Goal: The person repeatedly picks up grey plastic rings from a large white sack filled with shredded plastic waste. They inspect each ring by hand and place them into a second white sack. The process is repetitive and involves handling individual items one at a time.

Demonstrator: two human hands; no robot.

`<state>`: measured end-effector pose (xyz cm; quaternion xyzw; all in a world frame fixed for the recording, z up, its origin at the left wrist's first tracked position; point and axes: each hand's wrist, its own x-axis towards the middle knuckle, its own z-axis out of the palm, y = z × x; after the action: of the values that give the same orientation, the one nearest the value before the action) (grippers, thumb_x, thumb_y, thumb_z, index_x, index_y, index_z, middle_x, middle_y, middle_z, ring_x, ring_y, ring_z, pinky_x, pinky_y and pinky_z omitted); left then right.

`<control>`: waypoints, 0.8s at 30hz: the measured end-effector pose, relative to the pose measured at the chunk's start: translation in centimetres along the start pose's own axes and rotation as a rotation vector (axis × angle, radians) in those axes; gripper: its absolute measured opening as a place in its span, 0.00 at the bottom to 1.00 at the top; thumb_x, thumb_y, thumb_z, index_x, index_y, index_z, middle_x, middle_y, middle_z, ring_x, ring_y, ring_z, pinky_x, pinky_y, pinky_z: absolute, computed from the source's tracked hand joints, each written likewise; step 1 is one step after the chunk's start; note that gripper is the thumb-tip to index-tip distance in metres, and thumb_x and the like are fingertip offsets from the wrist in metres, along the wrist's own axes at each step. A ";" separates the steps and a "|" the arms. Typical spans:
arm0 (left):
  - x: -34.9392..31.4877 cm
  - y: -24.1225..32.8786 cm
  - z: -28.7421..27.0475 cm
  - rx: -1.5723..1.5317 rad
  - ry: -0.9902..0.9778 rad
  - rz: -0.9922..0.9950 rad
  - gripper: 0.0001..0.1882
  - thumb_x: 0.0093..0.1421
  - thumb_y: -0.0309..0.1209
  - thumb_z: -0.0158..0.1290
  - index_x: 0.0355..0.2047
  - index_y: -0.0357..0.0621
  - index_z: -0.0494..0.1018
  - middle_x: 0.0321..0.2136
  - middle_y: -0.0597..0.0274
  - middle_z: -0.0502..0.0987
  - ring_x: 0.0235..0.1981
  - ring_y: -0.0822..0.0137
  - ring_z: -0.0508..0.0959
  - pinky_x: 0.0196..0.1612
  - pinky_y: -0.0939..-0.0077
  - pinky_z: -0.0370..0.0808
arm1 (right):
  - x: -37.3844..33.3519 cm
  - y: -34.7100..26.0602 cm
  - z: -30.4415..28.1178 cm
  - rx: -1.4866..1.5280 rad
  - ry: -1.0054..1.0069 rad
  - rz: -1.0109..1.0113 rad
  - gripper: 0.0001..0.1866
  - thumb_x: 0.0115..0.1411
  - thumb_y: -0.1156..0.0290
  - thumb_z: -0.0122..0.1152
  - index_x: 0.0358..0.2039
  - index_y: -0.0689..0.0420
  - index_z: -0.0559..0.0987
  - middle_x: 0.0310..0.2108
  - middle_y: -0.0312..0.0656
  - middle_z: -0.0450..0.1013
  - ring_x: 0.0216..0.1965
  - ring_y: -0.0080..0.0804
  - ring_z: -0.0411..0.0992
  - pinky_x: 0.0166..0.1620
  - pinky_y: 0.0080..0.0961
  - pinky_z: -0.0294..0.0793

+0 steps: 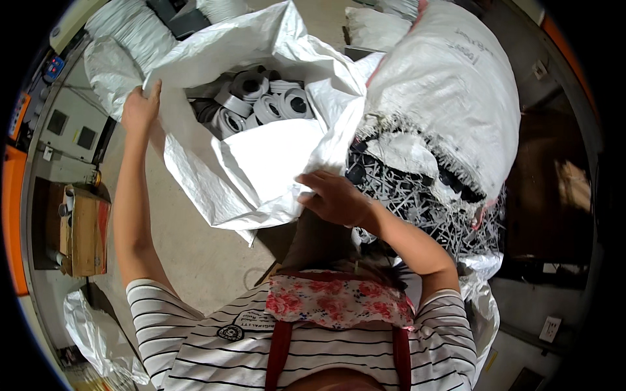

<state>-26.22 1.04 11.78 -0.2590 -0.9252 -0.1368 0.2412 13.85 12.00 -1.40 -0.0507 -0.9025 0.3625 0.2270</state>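
Observation:
A large white woven sack (189,163) stands with its mouth wide in front of me. My left hand (140,109) is closed on its left rim, thumb toward the inside. On the near right side, my right hand (336,195) is closed on the sack's rim, its fingers bunching the material. Deep inside lie several grey, round plastic parts (267,104) with dark centres, piled on each other. A fold of the white material covers the near part of the pile, so what is under it is hidden.
A bulging white sack (450,85) leans at the right, torn low down, with thin grey plastic strips (417,215) spilling toward me. More filled white sacks (124,32) stand at the far left. A cardboard box (86,234) and a crumpled plastic bag (98,332) are at the left.

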 end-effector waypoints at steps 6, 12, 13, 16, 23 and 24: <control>-9.9 10.7 -0.7 -0.570 0.254 0.585 0.22 0.55 0.35 0.57 0.49 0.38 0.71 0.47 0.47 0.72 0.51 0.51 0.69 0.55 0.62 0.63 | -15.7 1.9 -6.3 -0.256 0.260 0.465 0.19 0.53 0.69 0.62 0.45 0.62 0.72 0.40 0.52 0.71 0.44 0.52 0.69 0.47 0.37 0.70; -28.4 19.8 0.1 -0.939 -0.431 0.911 0.18 0.54 0.26 0.55 0.47 0.36 0.71 0.51 0.46 0.68 0.53 0.48 0.67 0.56 0.61 0.63 | -30.3 2.2 -13.6 -0.389 0.581 0.965 0.32 0.48 0.56 0.65 0.49 0.65 0.71 0.50 0.57 0.67 0.53 0.51 0.64 0.58 0.35 0.62; -30.0 21.2 0.9 -0.956 -0.483 0.995 0.18 0.54 0.26 0.55 0.47 0.36 0.70 0.51 0.45 0.67 0.54 0.48 0.66 0.56 0.60 0.63 | -34.4 3.0 -14.6 -0.497 0.648 1.032 0.35 0.47 0.55 0.66 0.50 0.66 0.70 0.50 0.58 0.66 0.53 0.50 0.64 0.58 0.35 0.62; -33.3 22.9 3.7 -0.847 -0.525 1.141 0.19 0.53 0.25 0.55 0.46 0.35 0.70 0.50 0.44 0.67 0.53 0.46 0.65 0.56 0.59 0.63 | -43.2 3.5 -19.3 -0.461 0.752 1.350 0.42 0.43 0.52 0.69 0.53 0.69 0.67 0.54 0.60 0.64 0.57 0.50 0.61 0.60 0.33 0.60; -36.1 22.0 7.7 -0.772 -0.486 1.033 0.16 0.53 0.27 0.52 0.43 0.34 0.71 0.45 0.46 0.71 0.50 0.46 0.67 0.55 0.57 0.62 | -53.5 12.2 -26.4 -0.502 0.784 1.601 0.48 0.37 0.50 0.72 0.53 0.72 0.67 0.52 0.59 0.67 0.54 0.46 0.67 0.57 0.29 0.64; -36.1 22.0 7.4 -0.737 -0.488 0.997 0.16 0.53 0.27 0.52 0.43 0.34 0.71 0.45 0.46 0.71 0.49 0.46 0.68 0.55 0.57 0.62 | -52.4 13.3 -27.0 -0.516 0.744 1.610 0.50 0.36 0.49 0.73 0.54 0.72 0.66 0.52 0.61 0.67 0.54 0.46 0.67 0.57 0.29 0.64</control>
<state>10.04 7.10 -10.37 -0.7450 -0.6153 -0.2536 -0.0451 71.62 25.40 -12.85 -0.8250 -0.5170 0.1590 0.1635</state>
